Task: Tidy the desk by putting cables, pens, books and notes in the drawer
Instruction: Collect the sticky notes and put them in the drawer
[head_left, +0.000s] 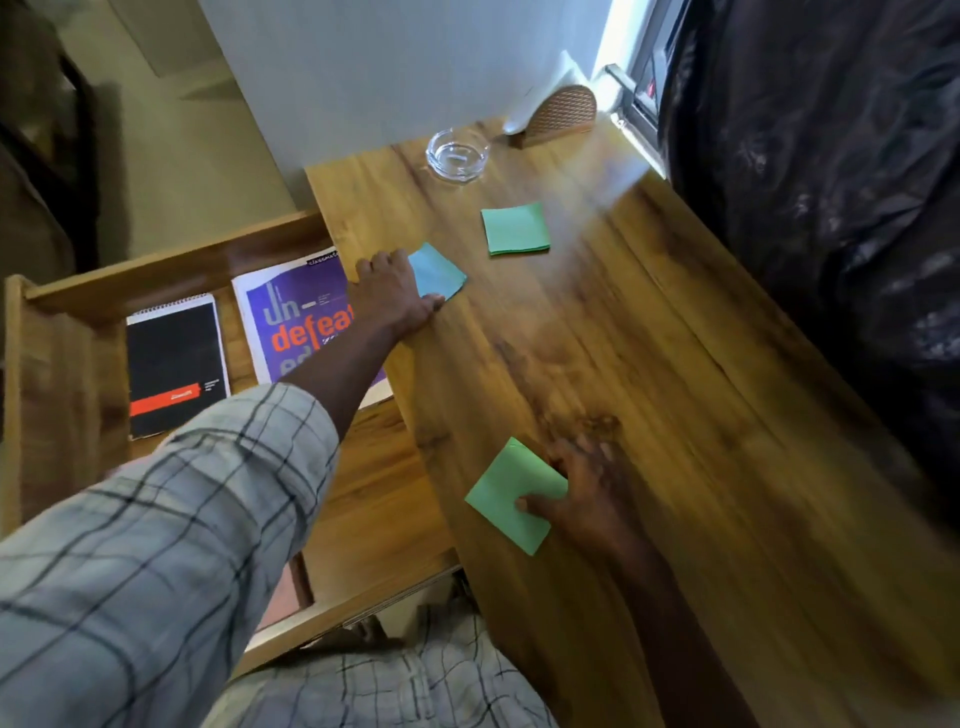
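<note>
A blue sticky-note pad (440, 274) lies near the left edge of the wooden desk (597, 338). My left hand (390, 293) covers its left part, fingers curled over it and thumb against its near corner. A green note pad (498, 506) sits near the front of the desk, and my right hand (584, 493), blurred, pinches its right side with the thumb on top. A second green pad (515, 229) lies untouched further back. To the left, the open drawer (171, 267) holds a black spiral notebook (176, 364) and a purple book (298, 322).
A glass ashtray (458, 154) stands at the back of the desk, with a wooden holder (563, 114) beside it by the wall. A black plastic sheet (831, 208) hangs along the right side. The drawer's front part (363, 493) shows bare wood.
</note>
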